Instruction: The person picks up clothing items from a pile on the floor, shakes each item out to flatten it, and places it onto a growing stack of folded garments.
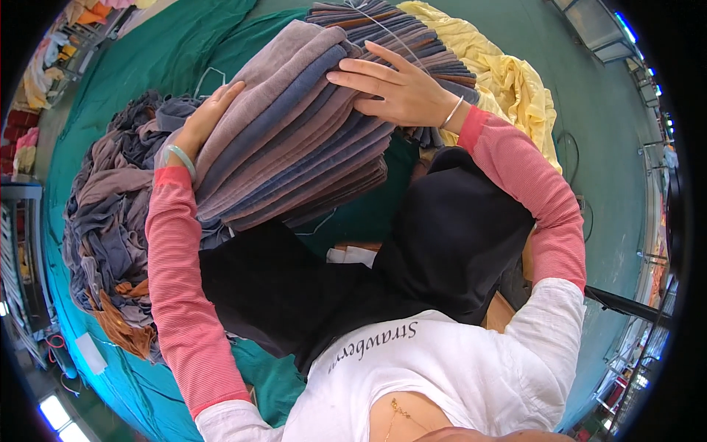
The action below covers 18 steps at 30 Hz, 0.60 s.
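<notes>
A thick stack of folded towels [283,121] in brown-mauve and grey-blue leans at a slant in front of me, above my knees. My left hand [206,121] lies along the stack's left end, its fingers stretched out flat against the cloth and partly hidden. Across the upper right folds rests my right hand [394,88], fingers spread and touching the towels. Behind that hand, a second stack of folded towels [383,29] is tied with a pale string. Left of the first stack lies a loose heap of grey, mauve and brown cloths [110,184].
A green sheet [158,59] covers the floor under the cloths. Crumpled yellow fabric [508,88] lies at the far right, past the tied stack. Metal racks [22,258] stand at the left edge. A dark bar [626,303] juts in at the right.
</notes>
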Available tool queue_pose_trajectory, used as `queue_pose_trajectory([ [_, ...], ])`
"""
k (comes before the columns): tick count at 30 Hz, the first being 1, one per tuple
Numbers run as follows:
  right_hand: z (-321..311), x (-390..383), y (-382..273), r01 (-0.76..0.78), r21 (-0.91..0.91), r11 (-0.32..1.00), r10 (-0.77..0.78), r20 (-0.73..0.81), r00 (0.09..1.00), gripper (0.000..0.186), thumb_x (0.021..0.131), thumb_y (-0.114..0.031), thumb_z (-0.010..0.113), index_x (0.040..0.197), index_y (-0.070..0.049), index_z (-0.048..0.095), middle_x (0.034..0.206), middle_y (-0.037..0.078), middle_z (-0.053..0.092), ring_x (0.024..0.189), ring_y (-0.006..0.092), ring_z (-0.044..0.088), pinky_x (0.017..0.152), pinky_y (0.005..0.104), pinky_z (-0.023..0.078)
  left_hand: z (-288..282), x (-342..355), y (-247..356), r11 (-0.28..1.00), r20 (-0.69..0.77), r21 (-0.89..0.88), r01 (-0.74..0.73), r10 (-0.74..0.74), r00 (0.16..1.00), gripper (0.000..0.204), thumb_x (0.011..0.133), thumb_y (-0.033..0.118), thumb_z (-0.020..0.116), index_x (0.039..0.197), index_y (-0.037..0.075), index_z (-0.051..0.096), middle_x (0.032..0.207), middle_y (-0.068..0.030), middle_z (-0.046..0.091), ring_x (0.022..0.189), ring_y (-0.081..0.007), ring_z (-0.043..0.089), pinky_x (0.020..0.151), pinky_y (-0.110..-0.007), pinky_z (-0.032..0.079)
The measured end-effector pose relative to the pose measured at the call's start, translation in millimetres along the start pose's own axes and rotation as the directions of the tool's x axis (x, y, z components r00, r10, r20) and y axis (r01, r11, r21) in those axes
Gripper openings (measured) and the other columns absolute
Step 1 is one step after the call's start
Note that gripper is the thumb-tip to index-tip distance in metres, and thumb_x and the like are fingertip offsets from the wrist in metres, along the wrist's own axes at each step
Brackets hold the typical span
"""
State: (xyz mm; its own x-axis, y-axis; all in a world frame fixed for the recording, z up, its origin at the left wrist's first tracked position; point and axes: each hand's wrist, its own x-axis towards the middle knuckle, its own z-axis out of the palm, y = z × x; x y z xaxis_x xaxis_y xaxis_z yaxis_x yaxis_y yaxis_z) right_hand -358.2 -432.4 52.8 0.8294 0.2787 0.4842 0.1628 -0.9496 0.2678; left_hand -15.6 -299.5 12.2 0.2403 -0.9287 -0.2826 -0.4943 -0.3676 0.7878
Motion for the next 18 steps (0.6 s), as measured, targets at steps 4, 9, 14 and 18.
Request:
queue_pose_trajectory([
  [4,4.1,3.0,-3.4,0.110,-0.133,0.985,-0.109,0.015,0.994,0.005,0.071,-0.013,0.060,0.069,-0.017,0.060,0.133,0.000,0.042,0.129,0.0166,0.030,0.109,0.0443,0.018,-4.5,-2.4,-5.8,0.999,-0.006,-0.003,-0.032,0.032,0.999,0.078,0.083,0.064,0.033,0.133,0.003,0.037,0.136,-0.0200,0.035,0.127,-0.0283,0.032,0.105,-0.030,0.020],
  [9,8.5,-2.8,-4.4,0.035,-0.008,0.999,-0.035,0.020,0.999,0.005,0.072,-0.014,0.060,0.068,-0.018,0.059,0.133,0.000,0.042,0.128,0.0163,0.031,0.109,0.0436,0.018,-3.7,-6.5,0.1,0.995,0.023,-0.043,-0.085,0.086,0.996,0.076,0.085,0.062,0.034,0.131,0.002,0.039,0.133,-0.0187,0.039,0.123,-0.0271,0.038,0.105,-0.030,0.022],
  [14,14.8,-4.3,0.5,0.096,-0.163,0.982,-0.096,0.003,0.995,0.004,0.073,-0.021,0.061,0.070,-0.019,0.062,0.136,0.000,0.039,0.129,0.0168,0.029,0.109,0.0445,0.017,-4.7,-4.6,-1.6,0.997,0.005,-0.082,-0.002,0.002,1.000,0.076,0.084,0.062,0.035,0.131,0.003,0.039,0.133,-0.0183,0.039,0.122,-0.0260,0.039,0.104,-0.030,0.025],
  [18,9.0,-0.9,-5.6,0.080,-0.109,0.991,-0.071,0.086,0.994,0.005,0.074,-0.022,0.060,0.070,-0.018,0.061,0.137,-0.001,0.038,0.130,0.0169,0.028,0.109,0.0440,0.017,-8.3,-5.2,-0.1,0.962,0.077,-0.266,0.057,-0.038,0.996,0.063,0.089,0.048,0.041,0.134,0.004,0.036,0.136,-0.0155,0.036,0.124,-0.0235,0.037,0.104,-0.029,0.026],
])
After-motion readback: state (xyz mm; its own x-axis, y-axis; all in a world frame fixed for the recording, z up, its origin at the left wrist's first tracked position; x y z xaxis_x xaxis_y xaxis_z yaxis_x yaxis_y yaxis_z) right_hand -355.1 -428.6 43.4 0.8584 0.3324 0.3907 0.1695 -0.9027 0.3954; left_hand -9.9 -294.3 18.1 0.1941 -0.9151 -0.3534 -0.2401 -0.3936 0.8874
